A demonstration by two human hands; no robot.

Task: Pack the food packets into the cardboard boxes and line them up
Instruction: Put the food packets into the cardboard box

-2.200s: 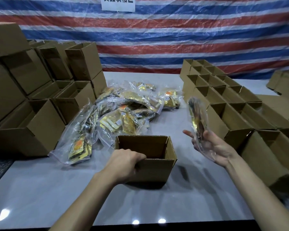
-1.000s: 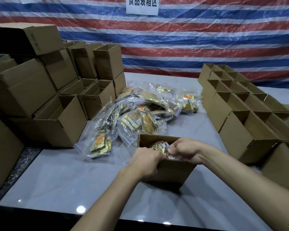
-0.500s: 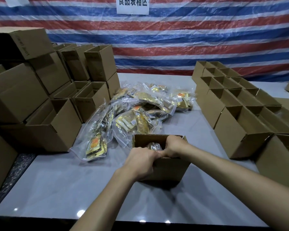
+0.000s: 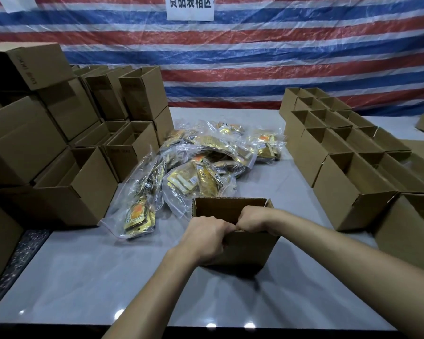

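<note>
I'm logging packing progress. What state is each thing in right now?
Front box: upright, top open, contents hidden by the hands.
Left hand: grips the front box's near rim.
Right hand: fingers curled inside the front box; what they hold is hidden.
Food packets: loose pile on the table, unpacked.
Right boxes: upright, tops open, lined up in rows.
Left boxes: stacked, several on their sides with openings showing.

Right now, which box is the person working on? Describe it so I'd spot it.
On the grey table, find the pile of food packets in the middle. Just in front of it stands one open cardboard box. Unlike the stacked boxes left and the rows right, it stands alone, with the left hand and right hand at its near rim.
</note>
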